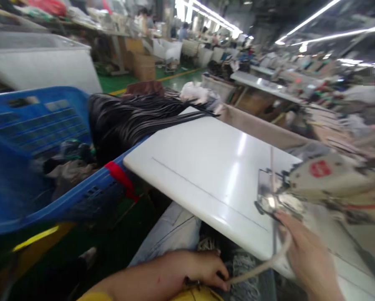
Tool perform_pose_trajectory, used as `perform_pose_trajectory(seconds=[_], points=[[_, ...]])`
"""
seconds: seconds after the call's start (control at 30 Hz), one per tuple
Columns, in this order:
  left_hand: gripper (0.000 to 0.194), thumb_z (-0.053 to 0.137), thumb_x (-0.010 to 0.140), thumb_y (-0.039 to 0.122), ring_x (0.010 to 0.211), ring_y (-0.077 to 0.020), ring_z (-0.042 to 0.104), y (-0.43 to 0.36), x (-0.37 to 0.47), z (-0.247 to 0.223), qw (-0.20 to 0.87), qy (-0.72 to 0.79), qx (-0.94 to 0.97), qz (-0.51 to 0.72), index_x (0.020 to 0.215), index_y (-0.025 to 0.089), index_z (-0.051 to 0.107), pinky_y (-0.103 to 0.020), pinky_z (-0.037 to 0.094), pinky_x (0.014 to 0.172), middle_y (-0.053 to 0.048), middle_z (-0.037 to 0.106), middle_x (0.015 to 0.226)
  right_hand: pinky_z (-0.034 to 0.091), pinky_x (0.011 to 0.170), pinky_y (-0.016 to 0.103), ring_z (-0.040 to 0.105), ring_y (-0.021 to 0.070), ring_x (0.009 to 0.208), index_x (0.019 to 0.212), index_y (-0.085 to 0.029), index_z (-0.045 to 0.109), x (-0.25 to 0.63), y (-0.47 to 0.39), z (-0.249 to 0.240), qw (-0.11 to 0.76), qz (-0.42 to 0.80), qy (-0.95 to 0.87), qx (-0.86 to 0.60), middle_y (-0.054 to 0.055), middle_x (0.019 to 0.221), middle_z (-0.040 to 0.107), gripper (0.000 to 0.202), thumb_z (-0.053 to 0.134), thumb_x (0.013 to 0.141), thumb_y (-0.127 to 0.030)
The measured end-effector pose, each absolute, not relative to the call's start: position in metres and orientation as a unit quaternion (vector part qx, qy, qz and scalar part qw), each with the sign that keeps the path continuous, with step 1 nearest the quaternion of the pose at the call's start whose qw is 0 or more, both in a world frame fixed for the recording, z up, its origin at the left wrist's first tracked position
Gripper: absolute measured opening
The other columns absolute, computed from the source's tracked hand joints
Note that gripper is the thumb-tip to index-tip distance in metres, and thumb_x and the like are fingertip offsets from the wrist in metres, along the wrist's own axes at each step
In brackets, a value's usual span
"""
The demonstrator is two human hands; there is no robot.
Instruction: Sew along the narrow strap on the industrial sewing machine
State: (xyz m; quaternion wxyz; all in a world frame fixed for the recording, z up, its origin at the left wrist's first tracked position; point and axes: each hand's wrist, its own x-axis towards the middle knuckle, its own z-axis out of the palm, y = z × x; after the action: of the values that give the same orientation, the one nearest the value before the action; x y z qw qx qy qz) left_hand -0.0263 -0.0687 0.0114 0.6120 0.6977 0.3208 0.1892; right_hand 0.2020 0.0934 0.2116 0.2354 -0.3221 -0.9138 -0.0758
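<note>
Head view blurs right hand (306, 255) holding cord (262, 265).

The left hand (202, 267) was bare, with no glove, ring or watch visible. The left forearm was likewise uncovered up to a yellow sleeve (91, 296), of which only a narrow edge showed at the bottom of the view. The right hand (309, 259) was also bare and ungloved (heavily blurred, so finer detail could not be confirmed). The wrist beyond it ran out of view with no cuff seen. Pale grey-blue trousers (170, 232), with a visible seam line, covered one leg below the hands.
</note>
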Motion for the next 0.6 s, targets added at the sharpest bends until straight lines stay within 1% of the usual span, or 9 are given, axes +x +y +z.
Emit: perform_pose_trajectory(seconds=[0.03, 0.13, 0.2, 0.27, 0.33, 0.4, 0.5, 0.53, 0.6], points=[[0.026, 0.075, 0.088, 0.045, 0.066, -0.0115, 0.056, -0.071, -0.027, 0.01, 0.607, 0.336, 0.697, 0.181, 0.099, 0.021, 0.078, -0.024, 0.039, 0.062, 0.005, 0.066, 0.078, 0.059, 0.101, 0.046, 0.073, 0.0286, 0.116, 0.135, -0.023, 0.068, 0.201, 0.091, 0.212, 0.224, -0.085, -0.914, -0.328, 0.011, 0.129, 0.075, 0.037, 0.045, 0.109, -0.038], [0.029, 0.076, 0.086, 0.046, 0.072, -0.0135, 0.058, -0.076, -0.027, 0.008, 0.601, 0.369, 0.693, 0.149, 0.103, 0.023, 0.081, -0.024, 0.042, 0.068, 0.003, 0.069, 0.081, 0.059, 0.102, 0.046, 0.071, 0.028, 0.122, 0.135, -0.024, 0.068, 0.197, 0.087, 0.211, 0.216, -0.09, -0.9, -0.367, 0.009, 0.132, 0.074, 0.036, 0.046, 0.109, -0.035], [0.029, 0.077, 0.085, 0.044, 0.079, -0.0151, 0.062, -0.077, -0.026, 0.005, 0.607, 0.38, 0.685, 0.133, 0.107, 0.025, 0.082, -0.024, 0.044, 0.072, 0.002, 0.072, 0.087, 0.059, 0.104, 0.046, 0.07, 0.0273, 0.124, 0.135, -0.024, 0.068, 0.194, 0.083, 0.212, 0.215, -0.082, -0.895, -0.382, 0.009, 0.134, 0.073, 0.035, 0.047, 0.109, -0.032], [0.028, 0.078, 0.084, 0.04, 0.086, -0.0164, 0.064, -0.078, -0.025, -0.002, 0.614, 0.38, 0.681, 0.125, 0.108, 0.026, 0.082, -0.024, 0.045, 0.076, 0.002, 0.074, 0.094, 0.059, 0.103, 0.046, 0.07, 0.0271, 0.124, 0.135, -0.025, 0.069, 0.193, 0.08, 0.213, 0.222, -0.079, -0.89, -0.39, 0.009, 0.134, 0.073, 0.034, 0.048, 0.109, -0.031], [0.03, 0.079, 0.082, 0.043, 0.091, -0.0176, 0.066, -0.076, -0.024, -0.012, 0.617, 0.365, 0.685, 0.128, 0.106, 0.026, 0.083, -0.024, 0.046, 0.079, 0.001, 0.074, 0.096, 0.059, 0.103, 0.046, 0.069, 0.0269, 0.125, 0.134, -0.024, 0.069, 0.192, 0.077, 0.214, 0.229, -0.077, -0.887, -0.393, 0.009, 0.133, 0.074, 0.033, 0.05, 0.108, -0.03], [0.04, 0.075, 0.083, 0.06, 0.092, -0.0185, 0.065, -0.073, -0.024, -0.019, 0.616, 0.343, 0.695, 0.14, 0.104, 0.026, 0.083, -0.025, 0.045, 0.083, 0.0, 0.073, 0.092, 0.059, 0.103, 0.045, 0.069, 0.0264, 0.126, 0.134, -0.024, 0.07, 0.191, 0.075, 0.215, 0.235, -0.073, -0.887, -0.392, 0.009, 0.133, 0.074, 0.032, 0.051, 0.108, -0.029], [0.075, 0.055, 0.079, 0.091, 0.09, -0.0194, 0.064, -0.068, -0.025, -0.02, 0.615, 0.324, 0.704, 0.146, 0.1, 0.024, 0.083, -0.027, 0.045, 0.083, -0.002, 0.069, 0.085, 0.059, 0.104, 0.045, 0.068, 0.0257, 0.128, 0.133, -0.022, 0.07, 0.189, 0.073, 0.217, 0.24, -0.062, -0.886, -0.393, 0.009, 0.134, 0.073, 0.031, 0.05, 0.109, -0.028], [0.084, 0.05, 0.075, 0.096, 0.09, -0.02, 0.064, -0.068, -0.026, -0.018, 0.619, 0.32, 0.704, 0.141, 0.098, 0.023, 0.083, -0.028, 0.045, 0.083, -0.003, 0.068, 0.084, 0.059, 0.103, 0.045, 0.067, 0.0257, 0.128, 0.132, -0.022, 0.07, 0.189, 0.072, 0.218, 0.24, -0.059, -0.885, -0.395, 0.01, 0.135, 0.073, 0.031, 0.05, 0.11, -0.028], [0.091, 0.047, 0.069, 0.102, 0.093, -0.0219, 0.066, -0.067, -0.027, -0.013, 0.629, 0.319, 0.697, 0.131, 0.097, 0.023, 0.082, -0.029, 0.045, 0.085, -0.004, 0.07, 0.088, 0.059, 0.102, 0.045, 0.067, 0.026, 0.129, 0.132, -0.022, 0.07, 0.188, 0.071, 0.218, 0.242, -0.054, -0.883, -0.4, 0.01, 0.135, 0.073, 0.03, 0.051, 0.109, -0.028]])
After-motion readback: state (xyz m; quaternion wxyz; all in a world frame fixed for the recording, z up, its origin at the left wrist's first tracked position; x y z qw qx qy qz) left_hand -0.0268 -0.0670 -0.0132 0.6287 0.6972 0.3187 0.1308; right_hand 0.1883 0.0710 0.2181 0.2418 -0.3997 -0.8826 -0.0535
